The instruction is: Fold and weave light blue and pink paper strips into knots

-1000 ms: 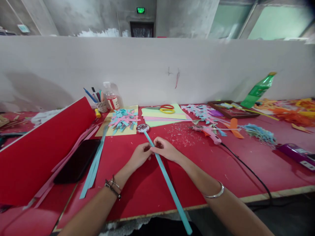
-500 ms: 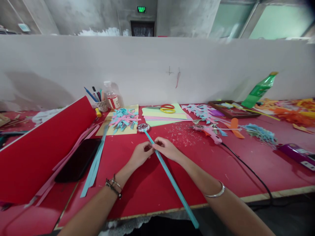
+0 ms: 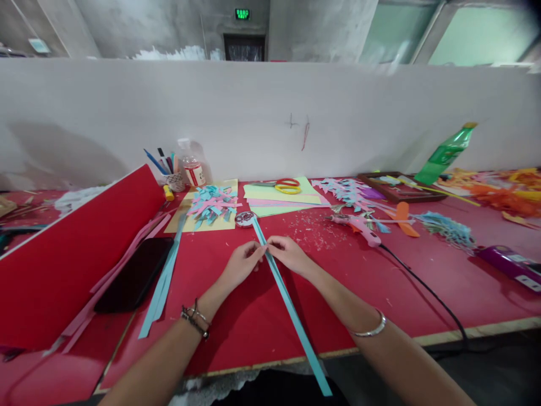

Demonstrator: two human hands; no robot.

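A long blue paper strip (image 3: 291, 313) runs from a small round disc (image 3: 244, 219) down past the table's front edge. My left hand (image 3: 245, 260) pinches the strip at its upper part, thumb against fingers. Close against it, my right hand (image 3: 288, 254) also pinches the strip, and the fingertips of both meet there. Beyond the disc lies a pile of cut blue and pink paper pieces (image 3: 214, 206) on a yellow sheet (image 3: 173, 226). More blue strips (image 3: 163, 293) rest left of my left hand.
A black phone (image 3: 133, 276) and a leaning red board (image 3: 80, 265) are at left. Scissors (image 3: 288, 186) lie on coloured paper sheets (image 3: 270, 210). To the right are a pink glue gun (image 3: 363, 231) with a black cord, a green bottle (image 3: 446, 155) and a purple box (image 3: 511, 268).
The strip has turned flatter to the camera, and its lower end has swung slightly left. My left thumb has straightened towards my right fingertips.
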